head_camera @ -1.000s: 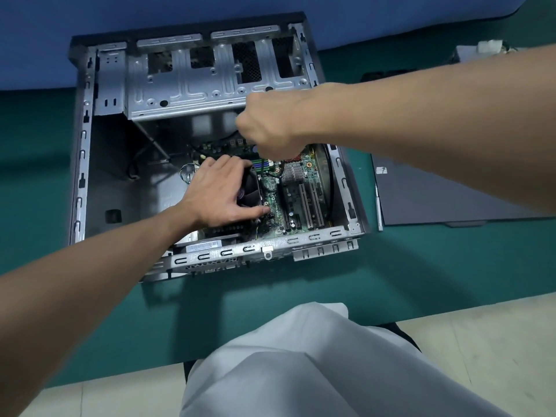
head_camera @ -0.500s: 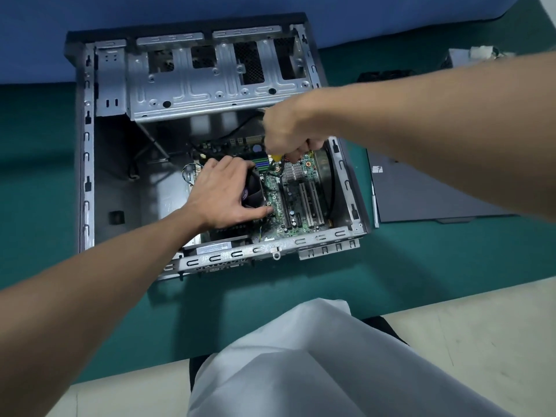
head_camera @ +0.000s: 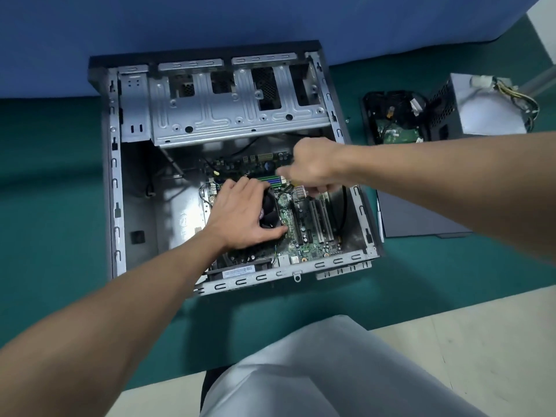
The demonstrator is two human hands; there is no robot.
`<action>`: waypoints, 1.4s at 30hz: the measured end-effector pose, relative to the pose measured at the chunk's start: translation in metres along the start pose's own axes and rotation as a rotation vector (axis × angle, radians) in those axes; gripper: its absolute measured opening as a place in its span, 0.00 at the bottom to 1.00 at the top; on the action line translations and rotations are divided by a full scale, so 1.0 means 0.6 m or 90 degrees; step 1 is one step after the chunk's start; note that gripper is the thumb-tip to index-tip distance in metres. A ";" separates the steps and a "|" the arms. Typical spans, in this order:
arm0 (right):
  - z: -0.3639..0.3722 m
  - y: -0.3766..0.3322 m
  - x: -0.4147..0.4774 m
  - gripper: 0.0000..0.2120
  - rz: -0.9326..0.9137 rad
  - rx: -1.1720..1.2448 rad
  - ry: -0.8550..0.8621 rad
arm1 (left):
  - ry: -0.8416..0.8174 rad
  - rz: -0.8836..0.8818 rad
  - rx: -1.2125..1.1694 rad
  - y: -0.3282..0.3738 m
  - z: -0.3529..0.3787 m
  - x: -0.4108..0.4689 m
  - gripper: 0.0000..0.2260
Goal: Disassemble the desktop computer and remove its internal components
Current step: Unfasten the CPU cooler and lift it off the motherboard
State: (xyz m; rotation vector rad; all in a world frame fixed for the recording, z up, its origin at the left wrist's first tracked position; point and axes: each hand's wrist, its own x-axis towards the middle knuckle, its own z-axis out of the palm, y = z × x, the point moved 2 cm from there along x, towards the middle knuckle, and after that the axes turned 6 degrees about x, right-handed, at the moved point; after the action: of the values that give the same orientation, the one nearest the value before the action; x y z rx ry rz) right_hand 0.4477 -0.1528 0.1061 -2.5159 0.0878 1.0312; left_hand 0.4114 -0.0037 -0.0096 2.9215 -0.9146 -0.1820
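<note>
CPU cooler fan [head_camera: 272, 212] sits on the motherboard [head_camera: 304, 236] under the flat, spread left hand [head_camera: 240, 212], while just past its far-right corner the right hand [head_camera: 313, 167] curls round a yellow-handled screwdriver [head_camera: 297, 188], seemingly aimed down.

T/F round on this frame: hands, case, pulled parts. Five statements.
1. The left hand rests on the cooler fan. True.
2. The power supply is mounted in the case. False: it lies on the mat, right of the case.
3. The motherboard sits in the case. True.
4. The right hand is flat and empty. False: its fingers curl round a partly hidden tool showing yellow, above the motherboard.
5. The side panel lies left of the case. False: it lies right.
</note>
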 end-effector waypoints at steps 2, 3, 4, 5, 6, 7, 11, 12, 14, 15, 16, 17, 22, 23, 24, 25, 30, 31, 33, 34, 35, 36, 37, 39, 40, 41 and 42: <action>0.001 0.003 0.005 0.13 0.146 0.190 -0.077 | -0.006 0.000 0.001 0.001 0.002 0.000 0.42; -0.002 0.000 0.006 0.11 0.149 0.191 -0.089 | -0.007 0.000 0.004 0.002 0.002 0.000 0.42; -0.005 -0.005 0.006 0.11 0.111 0.130 -0.072 | -0.009 0.000 0.007 0.001 0.002 0.000 0.42; -0.005 -0.012 0.004 0.12 0.044 0.019 -0.038 | -0.011 -0.001 0.008 0.001 0.002 0.000 0.42; -0.003 -0.020 -0.004 0.14 -0.022 -0.106 0.006 | -0.010 -0.003 0.009 0.001 0.001 0.001 0.42; 0.000 -0.031 -0.013 0.14 -0.080 -0.234 0.044 | -0.008 -0.003 0.012 0.001 0.001 0.002 0.42; 0.007 -0.043 -0.025 0.16 -0.322 -0.562 0.060 | 0.020 0.000 0.009 0.003 -0.002 -0.001 0.38; 0.002 -0.042 -0.025 0.16 -0.321 -0.549 0.052 | 0.016 -0.002 0.009 0.003 -0.001 -0.001 0.39; -0.005 -0.035 -0.016 0.18 -0.268 -0.369 0.048 | 0.001 -0.002 0.016 0.003 -0.001 -0.001 0.41; -0.006 -0.032 -0.010 0.19 -0.210 -0.259 0.055 | -0.001 -0.001 0.019 0.002 0.000 -0.001 0.41; -0.006 -0.029 -0.003 0.19 -0.125 -0.139 0.060 | -0.003 0.000 0.018 0.002 0.000 -0.001 0.41; -0.006 -0.022 0.004 0.17 -0.020 -0.013 0.047 | -0.004 0.000 0.013 0.001 0.001 -0.001 0.41; -0.004 -0.017 0.015 0.10 0.113 0.046 -0.054 | -0.007 -0.001 0.008 0.002 0.001 0.000 0.43; -0.005 -0.023 0.013 0.12 0.036 -0.083 -0.021 | -0.005 -0.002 0.009 0.002 0.001 0.000 0.43; -0.007 -0.030 0.005 0.12 -0.039 -0.221 0.011 | -0.004 -0.002 0.010 0.002 0.000 0.000 0.42; -0.009 -0.036 -0.004 0.13 -0.111 -0.349 0.035 | -0.003 -0.002 0.011 0.002 0.000 0.001 0.42; -0.005 -0.047 -0.017 0.18 -0.404 -0.644 0.006 | 0.038 0.004 0.016 0.004 -0.002 0.000 0.38; -0.006 -0.046 -0.016 0.18 -0.394 -0.573 0.001 | 0.037 0.006 0.015 0.004 -0.002 0.000 0.38; -0.009 -0.046 -0.009 0.20 -0.291 -0.352 0.021 | 0.027 0.011 0.016 0.003 -0.001 0.000 0.39; -0.013 -0.041 -0.001 0.21 -0.191 -0.229 0.038 | 0.022 0.011 0.018 0.002 0.000 0.000 0.39; -0.014 -0.033 0.006 0.20 -0.068 -0.099 0.031 | 0.018 0.011 0.020 0.001 0.000 0.001 0.40; -0.013 -0.025 0.011 0.17 0.061 0.027 -0.011 | 0.013 0.011 0.021 0.001 0.001 0.000 0.41; -0.010 -0.022 0.012 0.13 0.163 0.120 -0.068 | 0.012 0.013 0.021 0.000 0.001 0.000 0.42; -0.008 -0.024 0.014 0.09 0.203 0.142 -0.117 | 0.008 0.021 0.018 -0.001 0.002 -0.002 0.43; -0.009 -0.028 0.016 0.10 0.161 0.080 -0.104 | 0.003 0.024 0.017 -0.002 0.002 -0.001 0.44; -0.010 -0.034 0.016 0.11 0.086 -0.026 -0.073 | -0.002 0.026 0.018 -0.004 0.001 -0.001 0.44; -0.011 -0.041 0.009 0.13 0.009 -0.158 -0.046 | -0.006 0.030 0.022 -0.005 0.001 0.001 0.45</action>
State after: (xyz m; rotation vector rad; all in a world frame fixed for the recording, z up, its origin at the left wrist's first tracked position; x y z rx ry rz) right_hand 0.4614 -0.1323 0.1152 -2.6974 -0.0460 1.2038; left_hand 0.4136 -0.0015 -0.0104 2.9293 -0.9962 -0.1791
